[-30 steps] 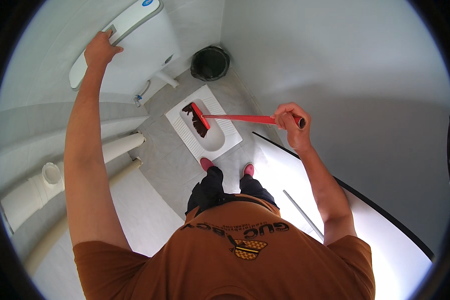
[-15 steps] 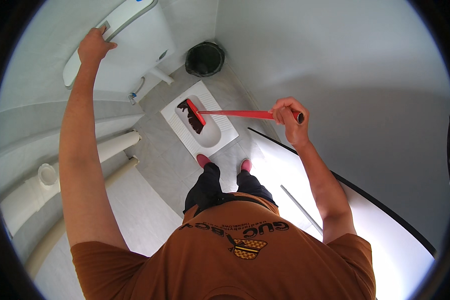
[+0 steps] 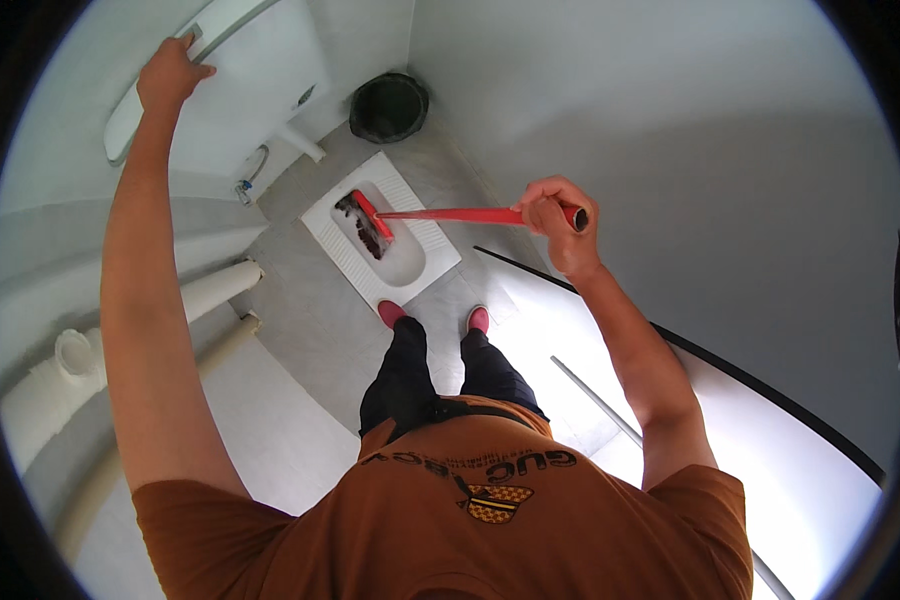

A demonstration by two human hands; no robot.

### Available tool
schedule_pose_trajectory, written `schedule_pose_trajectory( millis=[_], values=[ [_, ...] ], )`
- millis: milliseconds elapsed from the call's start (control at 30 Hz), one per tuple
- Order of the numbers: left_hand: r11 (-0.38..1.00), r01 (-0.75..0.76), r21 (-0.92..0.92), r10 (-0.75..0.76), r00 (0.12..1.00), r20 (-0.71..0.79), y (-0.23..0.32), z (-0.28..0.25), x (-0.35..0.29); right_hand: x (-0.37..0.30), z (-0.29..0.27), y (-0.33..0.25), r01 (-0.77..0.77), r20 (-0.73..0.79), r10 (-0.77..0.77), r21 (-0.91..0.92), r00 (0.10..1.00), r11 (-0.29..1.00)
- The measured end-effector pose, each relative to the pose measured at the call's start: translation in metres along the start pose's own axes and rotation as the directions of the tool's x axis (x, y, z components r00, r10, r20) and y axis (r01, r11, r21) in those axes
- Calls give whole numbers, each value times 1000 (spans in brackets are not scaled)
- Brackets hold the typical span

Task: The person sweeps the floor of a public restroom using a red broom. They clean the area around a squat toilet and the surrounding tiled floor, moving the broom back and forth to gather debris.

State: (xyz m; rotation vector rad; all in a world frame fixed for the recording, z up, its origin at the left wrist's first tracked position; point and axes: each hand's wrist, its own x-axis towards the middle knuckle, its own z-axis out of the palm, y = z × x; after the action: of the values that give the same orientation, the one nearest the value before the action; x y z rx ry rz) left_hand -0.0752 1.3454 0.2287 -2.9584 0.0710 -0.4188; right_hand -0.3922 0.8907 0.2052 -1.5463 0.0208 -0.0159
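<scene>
The right hand (image 3: 562, 222) clasps a red long-handled broom (image 3: 455, 215), head in a white ceramic squat toilet (image 3: 406, 190) near a round black bin (image 3: 388, 132). The left hand (image 3: 170, 75), thumb spread, touches a white cistern (image 3: 255, 85), its forearm (image 3: 145, 270) blocking a white pipe (image 3: 217, 290).

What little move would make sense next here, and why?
Probably a short scrub along the basin: the right grip holds the red broom with its bristles inside the squat toilet, while the left grip touches the white cistern.
</scene>
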Motion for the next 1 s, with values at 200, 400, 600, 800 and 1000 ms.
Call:
schedule_pose_trajectory(
  millis=[200,400,600,800,1000],
  values=[
    [986,-160,-46,113,848,-517,53,26,-66,3,-2,-9,63,89,-60,-31,994,998],
    [331,-124,-935,513,856,68,232,121,-295,-1,-6,-69,69,17,-69,-23,997,997],
    [301,-75,-951,319,947,26,351,56,-349,-41,-34,-174,179,-236,-169,21,957,984],
    [51,161,-986,472,866,166,395,-11,-330,-49,-60,-208,481,-74,-485,-58,872,875],
    [196,217,-956,386,880,278,366,52,-361,-50,-25,-165,197,-151,-221,-157,963,968]
  ],
)
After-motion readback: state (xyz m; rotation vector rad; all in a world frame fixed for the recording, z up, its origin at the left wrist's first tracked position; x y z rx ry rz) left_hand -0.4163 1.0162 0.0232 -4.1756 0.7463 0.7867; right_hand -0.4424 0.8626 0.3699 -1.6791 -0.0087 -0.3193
